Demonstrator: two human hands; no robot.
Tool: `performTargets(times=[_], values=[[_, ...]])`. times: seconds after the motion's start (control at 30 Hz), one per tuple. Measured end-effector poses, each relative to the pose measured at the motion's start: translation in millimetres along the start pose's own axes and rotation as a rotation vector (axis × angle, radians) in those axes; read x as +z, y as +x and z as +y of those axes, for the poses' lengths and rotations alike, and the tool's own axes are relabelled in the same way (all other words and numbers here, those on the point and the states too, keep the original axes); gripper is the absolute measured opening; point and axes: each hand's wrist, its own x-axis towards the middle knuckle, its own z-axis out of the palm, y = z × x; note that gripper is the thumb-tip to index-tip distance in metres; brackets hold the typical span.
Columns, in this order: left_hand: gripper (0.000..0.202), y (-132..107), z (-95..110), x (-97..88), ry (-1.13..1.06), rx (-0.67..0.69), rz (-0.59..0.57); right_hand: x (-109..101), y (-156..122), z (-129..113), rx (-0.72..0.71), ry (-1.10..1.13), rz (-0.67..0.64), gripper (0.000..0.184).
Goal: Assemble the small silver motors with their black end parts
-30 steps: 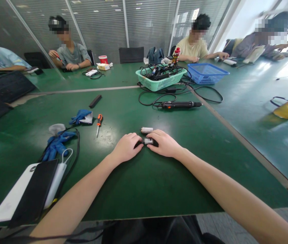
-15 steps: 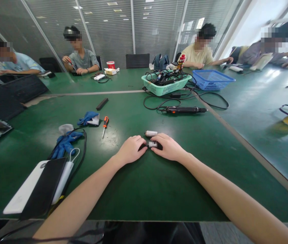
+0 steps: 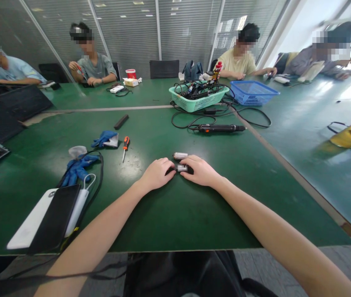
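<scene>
A small silver metal cylinder (image 3: 182, 168), which looks like a little motor, lies sideways between my hands just above the table. My left hand (image 3: 157, 174) curls its thumb and fingers around the left end, where a dark part shows. From the other side, my right hand (image 3: 202, 170) grips the right end with thumb and fingertips, and dark space or a black part shows beneath its fingers. Just beyond my fingertips a second silver cylinder (image 3: 180, 156) rests on the green table (image 3: 175, 218).
An orange-handled screwdriver (image 3: 126, 143), blue gloves (image 3: 78, 170) and a dark bar (image 3: 121, 122) lie to the left. Nearer are a black phone-like slab (image 3: 54, 218) and cables. Ahead are a black electric screwdriver (image 3: 221, 128), a green basket (image 3: 194, 106) and a blue basket (image 3: 252, 99). Several people sit around.
The whole view has shifted slightly, so the table's front edge sits higher in the picture. Both hands keep nearly the same hold on the silver cylinder.
</scene>
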Motion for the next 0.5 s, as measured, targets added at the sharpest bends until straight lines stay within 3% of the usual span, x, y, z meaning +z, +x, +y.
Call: performTargets(times=[0.3,0.5], values=[[0.013,1.9,6.0,-0.7,0.009,-0.110,0.022,-5.3,5.8,-6.4,0.016,0.012,-0.011,0.033],[0.015,0.9,3.0,1.4,0.023,-0.062,0.023,-5.1,6.6,-2.8,0.020,0.017,-0.029,0.033]])
